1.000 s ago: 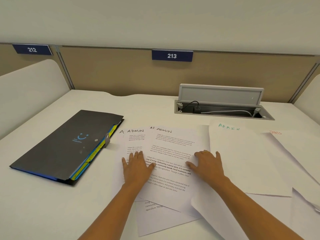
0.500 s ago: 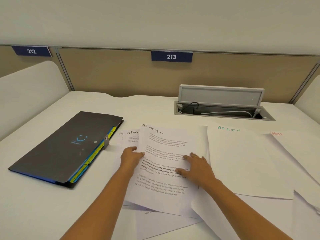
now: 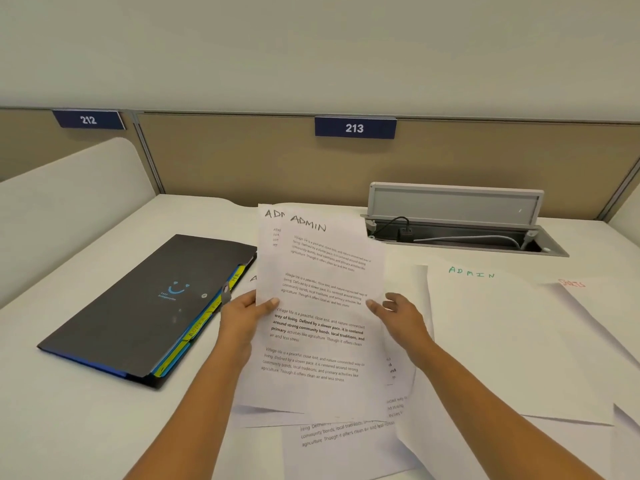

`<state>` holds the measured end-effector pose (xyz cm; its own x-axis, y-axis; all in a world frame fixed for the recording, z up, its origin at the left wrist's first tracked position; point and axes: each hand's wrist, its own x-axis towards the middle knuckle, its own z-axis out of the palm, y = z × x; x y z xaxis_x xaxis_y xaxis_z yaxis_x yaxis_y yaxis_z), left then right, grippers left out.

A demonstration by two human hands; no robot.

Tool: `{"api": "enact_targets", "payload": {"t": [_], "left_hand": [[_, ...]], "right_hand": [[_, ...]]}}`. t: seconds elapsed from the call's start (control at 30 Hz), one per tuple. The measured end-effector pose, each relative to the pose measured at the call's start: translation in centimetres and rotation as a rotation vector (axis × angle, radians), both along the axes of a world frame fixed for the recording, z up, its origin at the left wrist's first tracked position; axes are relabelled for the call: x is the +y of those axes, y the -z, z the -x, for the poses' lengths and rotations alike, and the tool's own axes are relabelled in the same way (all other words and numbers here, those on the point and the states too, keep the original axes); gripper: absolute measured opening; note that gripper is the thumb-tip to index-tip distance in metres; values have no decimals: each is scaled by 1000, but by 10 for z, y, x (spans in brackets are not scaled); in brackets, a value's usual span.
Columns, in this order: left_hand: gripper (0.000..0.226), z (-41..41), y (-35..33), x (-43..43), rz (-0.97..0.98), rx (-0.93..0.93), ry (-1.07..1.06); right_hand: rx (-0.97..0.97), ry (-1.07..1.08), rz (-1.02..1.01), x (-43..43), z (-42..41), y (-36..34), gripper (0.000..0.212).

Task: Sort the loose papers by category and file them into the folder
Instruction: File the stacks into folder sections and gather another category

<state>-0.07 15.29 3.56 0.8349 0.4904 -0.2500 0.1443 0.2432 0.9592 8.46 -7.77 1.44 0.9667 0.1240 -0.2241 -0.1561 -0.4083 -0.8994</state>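
Observation:
I hold two printed sheets headed ADMIN (image 3: 322, 341) tilted up off the desk, one behind the other. My left hand (image 3: 242, 317) pinches their left edge, thumb on the front. At the right edge my right hand (image 3: 401, 317) grips them, thumb tip on the front. The dark grey folder (image 3: 145, 306), with a blue smile mark and yellow and blue tabs, lies shut on the desk just left of my left hand. More printed sheets (image 3: 346, 441) lie flat under the raised ones.
A blank-faced sheet marked ADMIN in green (image 3: 502, 341) lies to the right, and a sheet with red writing (image 3: 595, 306) lies at the far right. An open cable box (image 3: 460, 230) sits at the back right. Partition panels close off the desk's back and left.
Both hands went from pressing flat on the papers to gripping the top ADMIN sheets by their side edges and lifting them upright off the desk.

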Motion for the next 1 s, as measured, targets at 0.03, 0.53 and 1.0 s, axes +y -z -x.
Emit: {"api": "enact_targets", "payload": {"t": [0.03, 0.53, 1.0], "left_hand": [[15, 0, -1, 1, 8, -19, -4], [16, -2, -9, 1, 57, -166, -80], [25, 0, -17, 6, 132, -102, 45]], "right_hand": [[19, 14, -47, 3, -2, 0, 62], [-54, 177, -442, 3, -11, -11, 8], [-49, 158, -558, 7, -12, -40, 26]]}}
